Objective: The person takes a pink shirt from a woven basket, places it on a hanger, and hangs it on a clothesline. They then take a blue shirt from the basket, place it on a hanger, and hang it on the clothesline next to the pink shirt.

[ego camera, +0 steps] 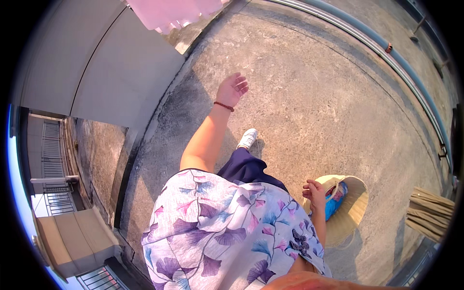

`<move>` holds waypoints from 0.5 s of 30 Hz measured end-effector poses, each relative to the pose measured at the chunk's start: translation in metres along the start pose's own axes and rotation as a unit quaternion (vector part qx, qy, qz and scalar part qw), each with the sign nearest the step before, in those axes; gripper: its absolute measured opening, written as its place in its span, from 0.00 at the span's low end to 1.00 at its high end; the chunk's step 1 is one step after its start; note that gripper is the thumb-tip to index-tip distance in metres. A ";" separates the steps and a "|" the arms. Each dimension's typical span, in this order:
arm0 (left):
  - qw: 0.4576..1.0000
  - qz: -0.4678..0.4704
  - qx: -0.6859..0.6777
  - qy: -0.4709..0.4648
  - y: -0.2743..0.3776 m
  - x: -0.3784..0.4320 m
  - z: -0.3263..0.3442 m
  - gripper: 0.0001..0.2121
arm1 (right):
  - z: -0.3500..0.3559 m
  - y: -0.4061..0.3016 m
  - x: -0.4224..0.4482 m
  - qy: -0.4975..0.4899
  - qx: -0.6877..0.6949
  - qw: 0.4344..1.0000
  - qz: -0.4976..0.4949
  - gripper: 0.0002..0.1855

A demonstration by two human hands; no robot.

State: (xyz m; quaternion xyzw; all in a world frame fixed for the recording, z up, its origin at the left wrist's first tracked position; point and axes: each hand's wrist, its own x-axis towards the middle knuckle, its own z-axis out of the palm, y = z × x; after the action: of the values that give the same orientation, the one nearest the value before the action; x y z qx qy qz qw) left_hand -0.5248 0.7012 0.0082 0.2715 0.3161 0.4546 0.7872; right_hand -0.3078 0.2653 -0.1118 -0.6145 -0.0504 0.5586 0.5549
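My left hand [233, 90], with a dark red beaded bracelet [224, 106] at the wrist, reaches out ahead over the concrete floor [311, 98]. It holds nothing, and its fingers are loosely bent. To the right, my right hand [314, 193] is half curled, with no object visible in its fingers. Beside that forearm is a pale yellow woven bag [349, 214], its mouth facing up. A blue item [331, 210] lies inside, with something pinkish against it. One bag handle [332, 192] passes close to my right wrist; whether the bag hangs from the arm cannot be told.
A pale grey wall [127, 69] runs along the left. Pink cloth [177, 12] hangs at the top. Blue and white pipes [377, 41] curve along the far right edge. Beige pleated material [429, 214] stands at right. One white shoe [248, 137] shows ahead.
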 end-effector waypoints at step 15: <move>0.947 0.162 -0.278 -0.009 0.333 0.195 -0.018 0.19 | 0.564 -0.407 0.262 -0.270 0.280 0.921 -0.030 0.30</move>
State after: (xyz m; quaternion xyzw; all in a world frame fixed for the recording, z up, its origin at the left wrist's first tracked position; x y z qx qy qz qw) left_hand -0.6440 1.0225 0.1853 0.0936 0.1220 0.6432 0.7500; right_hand -0.4020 0.9511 0.1587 -0.2577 -0.0584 0.6779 0.6860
